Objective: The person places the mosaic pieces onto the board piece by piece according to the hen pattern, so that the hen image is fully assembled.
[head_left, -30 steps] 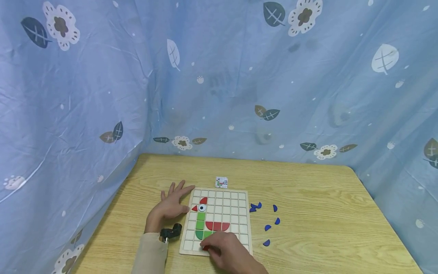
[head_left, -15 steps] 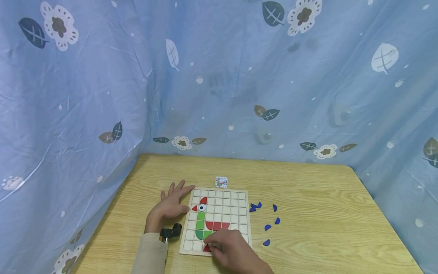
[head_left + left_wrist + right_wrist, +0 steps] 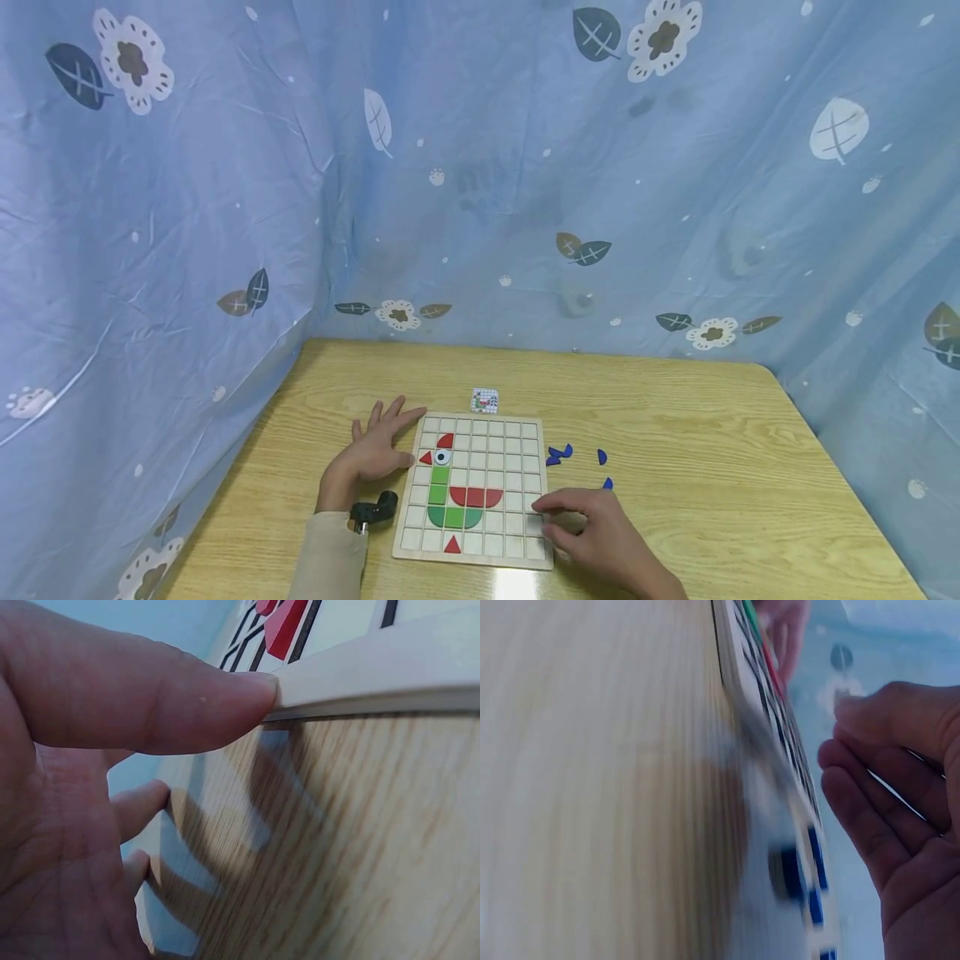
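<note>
My right grip (image 3: 600, 529), loosely bent and empty, hangs at the right edge of the board (image 3: 513, 457); my left grip (image 3: 375, 452), spread, touches its left. Red and green pieces (image 3: 437, 494) lie between. I'm likely between placements; next calls for pinching a blue piece (image 3: 602, 457) beyond my right grip.

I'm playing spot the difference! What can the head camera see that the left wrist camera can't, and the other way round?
Only the head view: the right hand, blue pieces, green pieces and the little picture card.

Only the left wrist view: the palm of the hand at the board.

Both: the left hand, the board, red pieces and the table.
</note>
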`<action>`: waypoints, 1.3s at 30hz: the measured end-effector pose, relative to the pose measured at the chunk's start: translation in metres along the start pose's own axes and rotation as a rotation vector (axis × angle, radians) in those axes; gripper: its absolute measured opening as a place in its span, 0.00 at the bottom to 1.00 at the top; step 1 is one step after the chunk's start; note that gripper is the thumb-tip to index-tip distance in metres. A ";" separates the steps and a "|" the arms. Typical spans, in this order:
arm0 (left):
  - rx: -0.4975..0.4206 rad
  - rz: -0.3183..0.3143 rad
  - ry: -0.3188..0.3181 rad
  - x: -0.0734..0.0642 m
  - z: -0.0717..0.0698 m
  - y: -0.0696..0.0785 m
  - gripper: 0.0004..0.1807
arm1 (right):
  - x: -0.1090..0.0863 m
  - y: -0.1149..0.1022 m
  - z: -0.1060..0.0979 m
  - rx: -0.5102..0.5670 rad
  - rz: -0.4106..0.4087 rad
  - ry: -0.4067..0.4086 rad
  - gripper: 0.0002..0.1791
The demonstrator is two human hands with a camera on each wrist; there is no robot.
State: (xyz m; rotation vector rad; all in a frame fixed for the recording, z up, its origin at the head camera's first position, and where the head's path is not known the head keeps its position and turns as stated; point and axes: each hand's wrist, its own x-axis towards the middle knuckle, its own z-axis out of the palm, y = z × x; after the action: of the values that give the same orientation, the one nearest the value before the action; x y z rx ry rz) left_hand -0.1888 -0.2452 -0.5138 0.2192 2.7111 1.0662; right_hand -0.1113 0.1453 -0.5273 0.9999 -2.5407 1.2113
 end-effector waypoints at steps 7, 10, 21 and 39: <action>0.004 0.006 -0.008 0.000 0.000 -0.001 0.46 | -0.023 0.018 -0.020 -0.011 0.043 0.002 0.17; 0.002 0.008 -0.007 0.000 0.000 -0.001 0.46 | -0.029 0.021 -0.025 0.005 0.061 -0.010 0.17; 0.002 0.010 0.000 0.001 0.002 -0.002 0.45 | -0.041 0.022 -0.032 -0.020 0.124 -0.023 0.18; 0.005 0.014 -0.002 0.000 0.003 -0.005 0.46 | -0.024 0.023 -0.023 -0.048 -0.046 0.011 0.21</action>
State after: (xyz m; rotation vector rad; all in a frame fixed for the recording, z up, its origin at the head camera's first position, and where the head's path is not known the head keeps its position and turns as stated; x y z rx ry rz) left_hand -0.1888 -0.2468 -0.5190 0.2395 2.7149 1.0626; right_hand -0.1111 0.1847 -0.5360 1.0317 -2.5112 1.1346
